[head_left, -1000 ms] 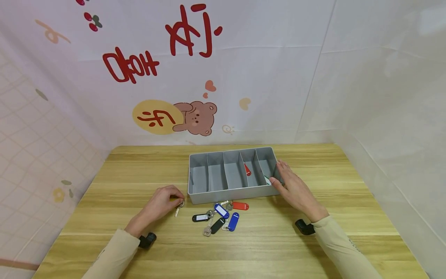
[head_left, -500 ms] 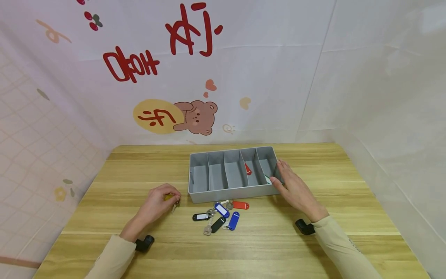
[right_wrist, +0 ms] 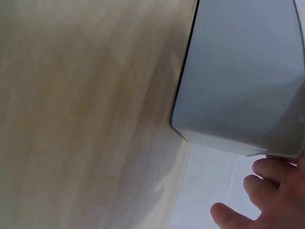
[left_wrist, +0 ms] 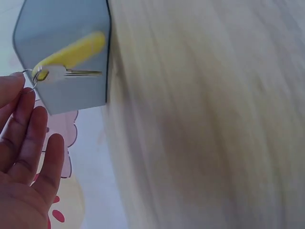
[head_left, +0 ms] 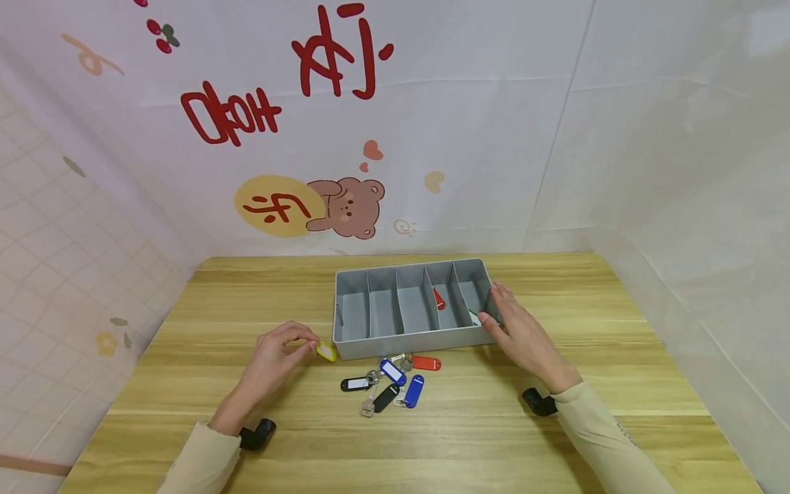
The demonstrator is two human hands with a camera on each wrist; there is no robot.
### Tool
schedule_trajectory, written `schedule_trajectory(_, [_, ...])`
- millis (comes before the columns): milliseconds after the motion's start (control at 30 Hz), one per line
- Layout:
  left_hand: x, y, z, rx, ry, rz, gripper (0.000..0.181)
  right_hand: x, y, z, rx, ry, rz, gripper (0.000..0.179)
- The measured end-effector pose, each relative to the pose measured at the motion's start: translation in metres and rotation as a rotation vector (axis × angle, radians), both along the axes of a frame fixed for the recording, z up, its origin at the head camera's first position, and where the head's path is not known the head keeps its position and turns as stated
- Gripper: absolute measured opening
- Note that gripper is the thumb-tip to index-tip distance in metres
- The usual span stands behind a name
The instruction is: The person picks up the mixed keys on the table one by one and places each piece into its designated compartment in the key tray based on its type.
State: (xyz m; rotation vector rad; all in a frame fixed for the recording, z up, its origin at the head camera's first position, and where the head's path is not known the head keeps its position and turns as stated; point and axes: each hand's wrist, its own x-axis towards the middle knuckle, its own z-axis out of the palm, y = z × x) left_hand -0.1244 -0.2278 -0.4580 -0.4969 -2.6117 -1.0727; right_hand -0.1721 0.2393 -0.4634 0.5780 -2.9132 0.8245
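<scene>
My left hand (head_left: 276, 353) pinches a small metal ring between thumb and fingertips, just left of the grey divided tray (head_left: 413, 342). From that ring hang a yellow key tag (left_wrist: 78, 50) and a silver key (left_wrist: 56, 73), both off the table in the left wrist view. My right hand (head_left: 526, 337) rests at the tray's right end, its fingers extended along the end wall and the thumb over the front rim. Inside the tray, a red tag (head_left: 439, 300) lies in the fourth compartment. A pale tag with a green edge (head_left: 474, 318) lies in the rightmost one.
In front of the tray is a loose pile of tagged keys: a red tag (head_left: 426, 363), blue tags (head_left: 414, 391) and black tags (head_left: 386, 398). The wooden table (head_left: 457, 446) backs onto a white printed sheet (head_left: 481, 123).
My left hand has drawn slightly left and turned, so the yellow tag, earlier mostly hidden by the fingers, now points toward the tray. The right hand and tray have stayed put.
</scene>
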Motion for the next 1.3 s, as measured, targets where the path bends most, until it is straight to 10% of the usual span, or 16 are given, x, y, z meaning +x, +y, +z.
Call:
schedule_trajectory(967, [0.006,0.037,0.04,0.184,0.116,0.013,0.013,0.0,0.0,-0.001,-0.009,0.003,-0.015,0.079])
schedule_trajectory(1300, [0.0,0.06,0.054,0.255,0.061,-0.048,0.01,0.0,-0.001,-0.001,-0.015,-0.006,-0.007,0.079])
